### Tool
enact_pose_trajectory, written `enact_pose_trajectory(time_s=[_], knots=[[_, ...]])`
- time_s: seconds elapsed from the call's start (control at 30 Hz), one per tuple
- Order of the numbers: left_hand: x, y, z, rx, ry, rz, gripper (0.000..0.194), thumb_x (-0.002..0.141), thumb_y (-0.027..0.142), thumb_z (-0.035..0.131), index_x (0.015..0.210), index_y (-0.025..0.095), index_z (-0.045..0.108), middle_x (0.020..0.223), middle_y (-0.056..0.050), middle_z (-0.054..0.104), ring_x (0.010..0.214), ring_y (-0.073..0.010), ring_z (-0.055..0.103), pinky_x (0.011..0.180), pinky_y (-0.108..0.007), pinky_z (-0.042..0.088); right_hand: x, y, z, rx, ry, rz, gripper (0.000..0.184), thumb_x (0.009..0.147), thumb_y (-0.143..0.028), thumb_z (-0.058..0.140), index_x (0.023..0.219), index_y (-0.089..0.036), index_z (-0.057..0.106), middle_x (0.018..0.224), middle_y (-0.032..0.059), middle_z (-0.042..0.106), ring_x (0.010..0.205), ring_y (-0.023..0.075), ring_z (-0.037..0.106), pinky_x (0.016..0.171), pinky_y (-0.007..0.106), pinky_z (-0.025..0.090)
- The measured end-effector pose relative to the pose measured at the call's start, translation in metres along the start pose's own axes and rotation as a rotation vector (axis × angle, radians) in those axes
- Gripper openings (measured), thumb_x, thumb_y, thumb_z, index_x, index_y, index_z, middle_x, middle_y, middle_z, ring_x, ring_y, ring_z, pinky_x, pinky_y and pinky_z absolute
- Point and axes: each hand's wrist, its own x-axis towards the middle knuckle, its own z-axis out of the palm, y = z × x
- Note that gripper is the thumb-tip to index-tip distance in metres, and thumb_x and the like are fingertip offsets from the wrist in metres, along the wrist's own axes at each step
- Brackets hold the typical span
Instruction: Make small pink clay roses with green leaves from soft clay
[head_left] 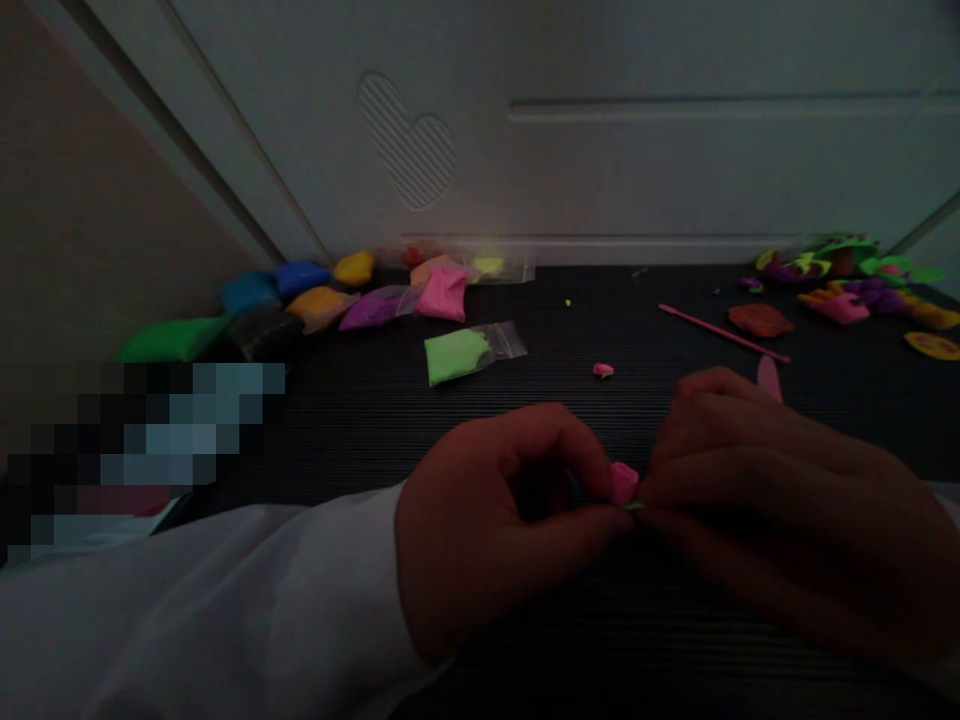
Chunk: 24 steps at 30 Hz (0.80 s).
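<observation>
Between my hands is a small pink clay rose (623, 482) with a bit of green clay (634, 505) at its base. My left hand (502, 510) pinches the rose between thumb and forefinger. From the other side, my right hand (780, 500) has its fingers closed at the green bit, touching the rose's edge; its fingertips partly hide what they grip. A second, smaller pink clay bud (603, 370) with some green lies beyond my hands. The pink modelling knife (768, 380) is partly hidden behind my right hand.
Bags of coloured clay, including a light green bag (457, 354) and a pink bag (442, 292), lie at the back left. A thin pink stick (724, 332), a brown clay lump (760, 320) and several colourful clay pieces (840, 305) are at the right. A white panel (637, 180) stands behind.
</observation>
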Motion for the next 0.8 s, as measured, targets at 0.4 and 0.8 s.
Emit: enact_pose_trajectory(time_s=[0.4,0.8], knots=[[-0.004,0.0,0.003,0.061,0.079,0.105,0.015,0.064,0.014,0.06,0.072,0.018,0.049,0.068,0.003,0.06,0.058,-0.0081,0.054,0.053,-0.019,0.041,-0.005,-0.001,-0.002,0.07,0.012,0.036,0.021,0.066,-0.009,0.052,0.085,-0.017,0.05,0.069,-0.0007,0.056,0.063,0.0117,0.052,0.067,0.032,0.039],[-0.011,0.01,0.002,0.281,0.091,0.175,0.013,0.064,0.011,0.057,0.074,0.02,0.057,0.071,0.003,0.063,0.062,-0.0103,0.056,0.056,-0.02,0.043,-0.003,-0.001,-0.002,0.085,-0.031,0.037,0.019,0.065,-0.017,0.053,0.084,-0.019,0.049,0.071,0.0007,0.058,0.066,0.0137,0.053,0.065,0.032,0.038]])
